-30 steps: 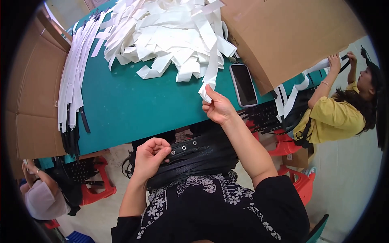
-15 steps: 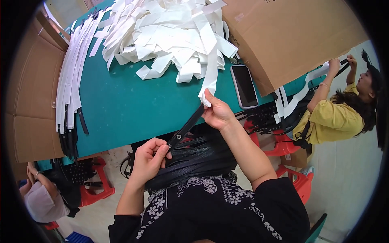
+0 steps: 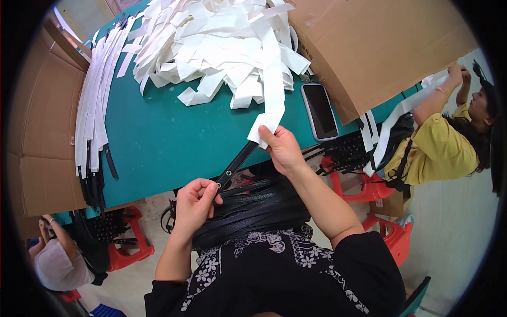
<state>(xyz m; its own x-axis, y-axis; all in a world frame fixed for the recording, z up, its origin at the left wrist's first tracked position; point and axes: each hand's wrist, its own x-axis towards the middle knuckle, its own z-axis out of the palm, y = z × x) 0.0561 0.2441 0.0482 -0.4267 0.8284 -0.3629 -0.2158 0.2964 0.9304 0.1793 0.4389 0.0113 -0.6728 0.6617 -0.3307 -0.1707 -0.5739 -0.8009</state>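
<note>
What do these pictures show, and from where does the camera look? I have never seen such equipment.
There is no robot, only a person working bare-handed. A fisheye camera on the person's head looks down, so straight edges bend. The left hand pinches a black strap with metal eyelets; the right hand holds a white strip where it meets the strap. More black straps lie bunched in front of the body. The green table bears a heap of white strips, a phone and, at left, long white strips with black ends.
</note>
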